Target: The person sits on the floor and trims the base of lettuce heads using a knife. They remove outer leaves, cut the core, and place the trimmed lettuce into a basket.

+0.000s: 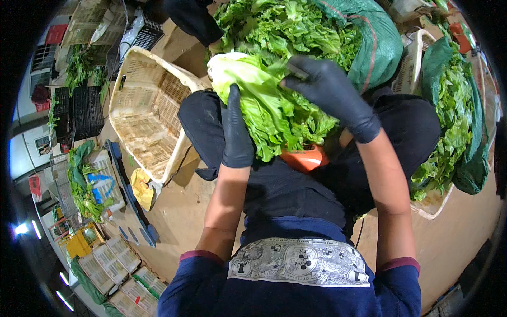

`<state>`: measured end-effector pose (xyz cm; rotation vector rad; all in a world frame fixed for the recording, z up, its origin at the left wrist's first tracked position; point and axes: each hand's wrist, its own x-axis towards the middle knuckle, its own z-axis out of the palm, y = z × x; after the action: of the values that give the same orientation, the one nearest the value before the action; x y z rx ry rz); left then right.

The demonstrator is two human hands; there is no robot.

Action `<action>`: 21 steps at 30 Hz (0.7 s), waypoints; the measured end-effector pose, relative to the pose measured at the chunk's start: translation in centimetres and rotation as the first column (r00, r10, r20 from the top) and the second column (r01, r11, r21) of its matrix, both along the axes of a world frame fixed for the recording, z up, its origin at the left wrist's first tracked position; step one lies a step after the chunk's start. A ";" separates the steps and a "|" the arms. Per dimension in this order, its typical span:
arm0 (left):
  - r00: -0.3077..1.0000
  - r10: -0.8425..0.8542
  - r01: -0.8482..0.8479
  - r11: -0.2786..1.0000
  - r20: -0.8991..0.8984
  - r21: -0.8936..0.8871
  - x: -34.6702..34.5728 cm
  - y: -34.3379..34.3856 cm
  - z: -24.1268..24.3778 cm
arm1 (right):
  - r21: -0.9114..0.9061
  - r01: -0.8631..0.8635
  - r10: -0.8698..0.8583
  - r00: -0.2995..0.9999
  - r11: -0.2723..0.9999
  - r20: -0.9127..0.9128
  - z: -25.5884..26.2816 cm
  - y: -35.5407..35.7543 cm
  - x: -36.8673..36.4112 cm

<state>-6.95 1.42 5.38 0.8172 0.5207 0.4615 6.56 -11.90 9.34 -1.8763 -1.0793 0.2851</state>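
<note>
A head of leafy lettuce point(253, 103) lies across my lap, its pale stem end at the upper left and its green leaf tips pointing down to the right. My left hand point(237, 126), in a black glove, grips it from the left side with the thumb over the leaves. My right hand point(330, 91), also gloved in black, is blurred just right of the lettuce. Its fingers are closed on a thin grey tool point(299, 71), too blurred to name surely. Just beyond my hands is a large heap of loose lettuce point(285, 29) beside a green woven sack point(374, 43).
An orange plastic object point(305, 158) sits between my legs. At left, a dirty white plastic crate point(138, 99) lies tipped toward me. A crate of lettuce point(453, 123) with green sacking stands at right. Yellow wrapping point(141, 188) and a blue pallet point(134, 198) lie on the left floor.
</note>
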 end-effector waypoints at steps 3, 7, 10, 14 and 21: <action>0.993 -0.094 0.109 0.952 0.065 -0.287 -0.9 1.8 -1.3 | 0.006 0.027 -0.024 0.951 1.000 -0.309 2.1 -2.0 0.8; 0.994 -0.091 0.108 0.942 0.067 -0.318 -1.4 3.3 -2.1 | -0.086 0.108 -0.129 0.944 0.990 -0.303 1.7 -4.8 1.1; 0.992 -0.086 0.111 0.939 0.091 -0.325 -1.2 3.5 -2.0 | -0.134 0.158 -0.162 0.987 0.978 -0.019 -0.6 -5.9 0.9; 0.989 -0.090 0.123 0.938 0.114 -0.324 -0.7 3.5 -1.8 | 0.030 0.226 -0.219 0.966 0.974 -0.140 -1.1 -5.2 -0.6; 0.993 -0.089 0.106 0.965 0.080 -0.239 0.1 2.5 -1.0 | 0.241 0.002 -0.001 1.000 0.970 -0.007 2.7 1.2 -1.8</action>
<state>-6.85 3.91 4.39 0.5862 0.4605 0.3262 4.79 -10.72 12.06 -1.6575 -1.0579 0.1515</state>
